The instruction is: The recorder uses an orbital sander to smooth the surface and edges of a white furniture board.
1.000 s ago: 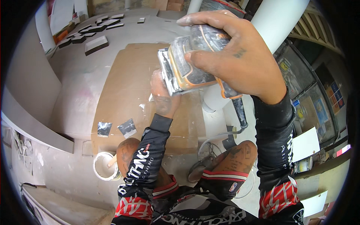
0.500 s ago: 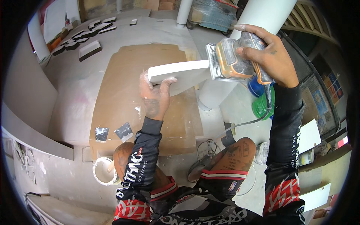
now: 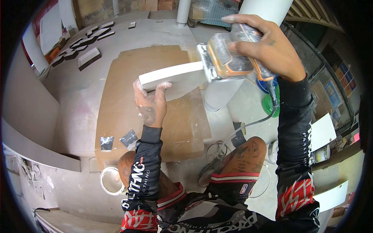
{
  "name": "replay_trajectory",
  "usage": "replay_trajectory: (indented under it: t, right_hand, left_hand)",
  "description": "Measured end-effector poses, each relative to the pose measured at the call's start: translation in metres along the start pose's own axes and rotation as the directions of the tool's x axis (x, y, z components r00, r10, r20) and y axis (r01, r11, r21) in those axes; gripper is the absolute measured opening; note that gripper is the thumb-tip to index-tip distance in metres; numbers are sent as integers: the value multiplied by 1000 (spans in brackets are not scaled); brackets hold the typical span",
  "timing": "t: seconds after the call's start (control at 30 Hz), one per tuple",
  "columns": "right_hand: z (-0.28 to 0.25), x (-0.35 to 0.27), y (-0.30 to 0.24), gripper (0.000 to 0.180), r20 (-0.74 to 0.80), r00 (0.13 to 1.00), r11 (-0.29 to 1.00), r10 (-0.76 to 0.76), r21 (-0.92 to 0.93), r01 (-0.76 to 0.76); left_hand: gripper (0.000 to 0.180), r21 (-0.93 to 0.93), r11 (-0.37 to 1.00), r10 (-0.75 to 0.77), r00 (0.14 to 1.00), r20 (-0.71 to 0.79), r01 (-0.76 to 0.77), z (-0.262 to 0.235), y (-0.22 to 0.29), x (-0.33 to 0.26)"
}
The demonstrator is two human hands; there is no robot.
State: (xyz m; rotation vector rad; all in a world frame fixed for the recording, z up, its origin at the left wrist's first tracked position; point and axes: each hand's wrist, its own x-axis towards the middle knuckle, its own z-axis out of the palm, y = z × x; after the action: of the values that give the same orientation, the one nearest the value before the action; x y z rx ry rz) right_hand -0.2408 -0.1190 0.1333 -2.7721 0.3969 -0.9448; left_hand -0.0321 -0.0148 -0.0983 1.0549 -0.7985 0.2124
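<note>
Beside your left knee stands a round white plastic bucket with a smeared rim; a pale piece sits inside, but you can't make out what else it holds. Past your right forearm are a green round tub and a blue round container, their contents hidden from you. Under your work lies a flat brown cardboard sheet, creased and flecked with white, with two dark, dust-smeared square sheets near its close edge. Your right hand is wrapped around a black-and-orange electric sander, powdery with white dust, its grey cable trailing toward your feet. Your left hand grips the near end of a smooth white flat board, held up above the cardboard; its far end appears to meet the sander's flat pad. Your left fingers are dusted white.
</note>
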Motion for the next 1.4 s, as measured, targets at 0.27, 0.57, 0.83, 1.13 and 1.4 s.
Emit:
replay_trajectory:
  t: [0.27, 0.57, 0.83, 1.13, 1.4]
  right_hand:
    - [21, 36, -64, 47, 136, 984, 992, -110, 76, 101]
    - [2, 51, -89, 54, 392, 887, 890, -245, 454, 45]
    - [18, -3, 0, 48, -119, 976, 978, -180, -126, 165]
    - [36, -70, 52, 44, -506, 862, 997, -32, -77, -8]
    - [77, -77, 25, 46, -568, 819, 996, -87, -50, 71]
  left_hand:
    - [45, 65, 996, 59, 997, 45, -62, -4, -9, 0]
    - [51, 287, 951, 119, 993, -2, -113, -3, -16, -2]
    - [39, 69, 998, -13, 994, 113, 6, 0, -10, 2]
    - [29, 45, 999, -4, 995, 98, -1, 2, -11, 7]
    - [30, 138, 989, 25, 986, 166, -48, -8, -10, 18]
